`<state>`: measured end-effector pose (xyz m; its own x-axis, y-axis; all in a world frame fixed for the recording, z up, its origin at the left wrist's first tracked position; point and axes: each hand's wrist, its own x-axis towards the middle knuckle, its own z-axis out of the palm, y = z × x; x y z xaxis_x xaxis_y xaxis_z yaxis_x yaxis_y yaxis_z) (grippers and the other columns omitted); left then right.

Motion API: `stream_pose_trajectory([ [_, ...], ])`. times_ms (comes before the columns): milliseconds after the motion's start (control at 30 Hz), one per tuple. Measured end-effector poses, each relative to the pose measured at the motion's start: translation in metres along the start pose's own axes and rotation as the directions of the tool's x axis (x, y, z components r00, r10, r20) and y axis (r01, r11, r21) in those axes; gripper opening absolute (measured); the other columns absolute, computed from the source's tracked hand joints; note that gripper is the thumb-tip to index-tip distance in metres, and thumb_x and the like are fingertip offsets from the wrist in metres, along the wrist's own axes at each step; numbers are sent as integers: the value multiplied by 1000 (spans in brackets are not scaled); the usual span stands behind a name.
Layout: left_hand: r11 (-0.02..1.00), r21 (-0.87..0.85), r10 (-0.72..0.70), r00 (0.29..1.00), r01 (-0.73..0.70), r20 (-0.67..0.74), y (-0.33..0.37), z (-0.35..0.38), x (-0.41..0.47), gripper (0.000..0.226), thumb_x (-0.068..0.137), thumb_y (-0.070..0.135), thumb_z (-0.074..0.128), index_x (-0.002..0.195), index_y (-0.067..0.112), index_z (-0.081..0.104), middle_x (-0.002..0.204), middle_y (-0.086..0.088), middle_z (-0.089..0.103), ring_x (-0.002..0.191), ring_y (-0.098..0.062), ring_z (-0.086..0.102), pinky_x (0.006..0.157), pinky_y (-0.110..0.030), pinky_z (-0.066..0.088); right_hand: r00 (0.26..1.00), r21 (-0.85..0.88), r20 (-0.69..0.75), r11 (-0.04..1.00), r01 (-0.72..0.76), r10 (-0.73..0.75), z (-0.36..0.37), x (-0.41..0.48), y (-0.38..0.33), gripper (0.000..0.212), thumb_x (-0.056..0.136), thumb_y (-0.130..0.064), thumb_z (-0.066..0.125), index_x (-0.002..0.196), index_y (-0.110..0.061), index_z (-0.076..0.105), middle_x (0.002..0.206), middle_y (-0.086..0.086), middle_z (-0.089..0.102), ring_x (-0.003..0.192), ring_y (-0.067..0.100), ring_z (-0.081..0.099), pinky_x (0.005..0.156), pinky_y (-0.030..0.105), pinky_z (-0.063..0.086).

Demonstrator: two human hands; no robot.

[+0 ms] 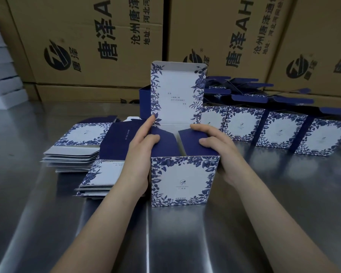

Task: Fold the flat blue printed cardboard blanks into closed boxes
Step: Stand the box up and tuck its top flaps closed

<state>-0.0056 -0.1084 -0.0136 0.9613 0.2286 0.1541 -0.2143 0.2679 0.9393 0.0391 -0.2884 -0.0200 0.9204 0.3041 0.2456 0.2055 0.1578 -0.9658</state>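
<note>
Head: left hand [144, 152], right hand [219, 148] grip box [183, 180] (open-topped).

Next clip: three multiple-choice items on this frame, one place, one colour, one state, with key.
1. Where do the flat blanks lie relative to the held box? A. left of it B. right of it C. on it
2. What colour are its side flaps? A. brown B. dark blue C. white
3. How is its lid? A. tucked shut B. torn off C. upright, open
Key: 1 A, the stack lies beside the left hand; 2 B, both flaps under the fingers are dark blue; 3 C, it rises behind the right hand.
</note>
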Motion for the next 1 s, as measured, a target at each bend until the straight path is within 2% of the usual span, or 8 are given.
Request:
stream_pose_trajectory([
  [67, 1000, 14, -4, 1000, 4, -6, 0, 0, 0, 52, 96, 7, 43, 124, 47, 62, 126, 18, 64, 102, -8, 69, 75, -25, 56, 1000, 17, -29, 1000, -4, 5, 2, 0, 0, 37, 69, -14, 55, 102, -21, 70, 90, -3, 70, 76, 16, 64, 64, 24, 52],
  [167, 997, 75, -2, 1000, 3, -14, 0, 0, -1, 53, 95, 9, 41, 126, 48, 60, 143, 12, 53, 126, -17, 57, 105, -41, 47, 996, -13, -84, 1000, 13, -14, 6, 1, -2, 33, 64, -12, 51, 91, -20, 69, 97, 4, 65, 87, 25, 57, 78, 37, 44],
  [300, 994, 111, -2, 999, 5, -33, 0, 0, 0, 53, 95, 9, 40, 122, 50, 60, 146, 12, 51, 136, -21, 48, 116, -48, 35, 994, -71, -103, 997, 26, -33, 6, 3, -2, 29, 62, -12, 50, 83, -21, 68, 106, 7, 63, 96, 28, 54, 85, 42, 39],
  [400, 997, 70, -18, 1000, 19, -15, -2, -2, 0, 48, 95, 10, 43, 115, 47, 66, 138, 8, 59, 128, -20, 56, 109, -44, 44, 998, -81, -47, 996, 26, -30, 1, 3, 1, 25, 68, -15, 52, 83, -26, 68, 97, 1, 66, 84, 22, 59, 74, 32, 46],
  [500, 999, 30, -19, 1000, 19, -13, -3, -3, 0, 37, 97, 11, 47, 112, 34, 73, 119, 3, 71, 102, -14, 70, 80, -30, 55, 998, -96, 59, 995, 14, -8, -7, 4, 4, 20, 76, -23, 54, 89, -32, 66, 91, -7, 69, 73, 11, 65, 60, 21, 50],
  [633, 1000, -12, -20, 1000, 20, 16, -5, -2, -1, 28, 96, 14, 50, 104, 29, 73, 106, 0, 74, 93, -18, 70, 74, -32, 54, 987, -42, 164, 999, 1, 6, -15, 6, 10, 26, 71, -36, 63, 97, -36, 64, 97, -9, 70, 79, 14, 68, 63, 24, 54],
  [733, 999, 38, -7, 1000, 7, 16, -8, -2, -2, 29, 84, 15, 54, 97, 33, 72, 98, 1, 69, 81, -18, 65, 64, -31, 51, 982, -8, 188, 1000, 2, -1, -18, 10, 14, 30, 69, -33, 62, 98, -36, 63, 97, -11, 69, 79, 14, 68, 61, 24, 54],
  [1000, 994, 112, -4, 999, 8, -42, -5, 2, -3, 29, 63, 19, 47, 76, 35, 67, 101, -8, 60, 94, -30, 53, 82, -45, 39, 993, -118, 118, 993, 0, 14, -20, 22, 18, 34, 63, -14, 52, 83, -40, 61, 79, -18, 68, 68, 7, 65, 52, 17, 48],
])
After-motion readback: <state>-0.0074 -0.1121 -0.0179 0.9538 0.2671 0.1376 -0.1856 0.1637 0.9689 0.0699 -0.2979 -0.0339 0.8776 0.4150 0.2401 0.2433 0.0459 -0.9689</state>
